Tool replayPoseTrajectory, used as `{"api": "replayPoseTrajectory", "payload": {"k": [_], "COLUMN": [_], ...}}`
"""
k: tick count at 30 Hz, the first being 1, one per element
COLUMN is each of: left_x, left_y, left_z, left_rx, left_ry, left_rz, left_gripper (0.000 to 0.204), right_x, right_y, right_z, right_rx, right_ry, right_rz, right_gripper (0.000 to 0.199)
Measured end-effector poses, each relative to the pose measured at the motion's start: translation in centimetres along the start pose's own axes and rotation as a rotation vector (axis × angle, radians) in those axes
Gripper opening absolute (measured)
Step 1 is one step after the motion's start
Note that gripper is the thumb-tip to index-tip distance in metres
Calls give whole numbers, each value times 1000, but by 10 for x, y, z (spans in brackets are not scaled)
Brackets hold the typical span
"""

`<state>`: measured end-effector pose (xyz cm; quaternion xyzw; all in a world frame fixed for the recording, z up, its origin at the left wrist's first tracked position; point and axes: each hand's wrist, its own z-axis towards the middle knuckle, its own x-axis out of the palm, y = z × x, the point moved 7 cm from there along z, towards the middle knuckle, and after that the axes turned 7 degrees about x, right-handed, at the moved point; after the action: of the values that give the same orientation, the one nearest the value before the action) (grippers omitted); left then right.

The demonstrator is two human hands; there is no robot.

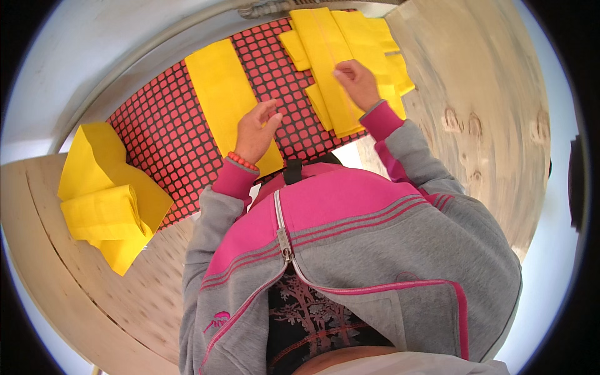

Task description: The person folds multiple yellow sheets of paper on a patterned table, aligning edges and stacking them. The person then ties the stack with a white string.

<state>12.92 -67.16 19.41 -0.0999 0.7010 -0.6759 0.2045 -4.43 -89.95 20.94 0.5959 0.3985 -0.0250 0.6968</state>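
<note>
A flat yellow fabric strip (219, 81) lies across a red-and-black patterned board (164, 103). Above the near part of this strip is my left hand (255, 132), its fingers loosely bent and the thumb apart, holding nothing. Over the stack of folded yellow fabric pieces (322, 44) at the right, the fingers of my right hand (359, 86) curl in toward the thumb. Whether anything is pinched there is hidden, and I cannot tell if the hand touches the stack. Pink cuffs cover both wrists, with an orange bead bracelet (242, 161) on the left.
At the left, a partly folded yellow fabric piece (103, 209) drapes over the board's edge onto the wooden tabletop (159, 265). Another pale wooden surface (481, 69) extends along the right. A pipe-like rail (150, 47) runs behind the board, close to the white wall.
</note>
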Motion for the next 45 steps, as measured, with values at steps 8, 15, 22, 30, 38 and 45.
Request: {"api": "replayPoseTrajectory", "payload": {"k": [8,15,22,30,38,45], "left_x": [83,114,123,125,118,97], "left_y": [26,44,51,58,41,30], "left_z": [5,-6,-2,-6,4,14], "left_rx": [-307,-431,-516,-642,-704,-636], "left_ry": [290,243,236,234,162,139], "left_rz": [-364,-426,-448,-410,-822,-987], "left_gripper": [39,33,27,37,60,59], "right_x": [-66,-49,-39,-14,-2,12], "right_y": [-86,-106,-119,-121,-50,-36], "right_z": [-23,-18,6,1,-19,-36], "right_rx": [199,154,214,740,759,757], "right_ry": [-90,-116,67,481,733,778], "right_rz": [-105,-275,-365,353,795,763], "right_gripper": [30,35,41,33,38,41]}}
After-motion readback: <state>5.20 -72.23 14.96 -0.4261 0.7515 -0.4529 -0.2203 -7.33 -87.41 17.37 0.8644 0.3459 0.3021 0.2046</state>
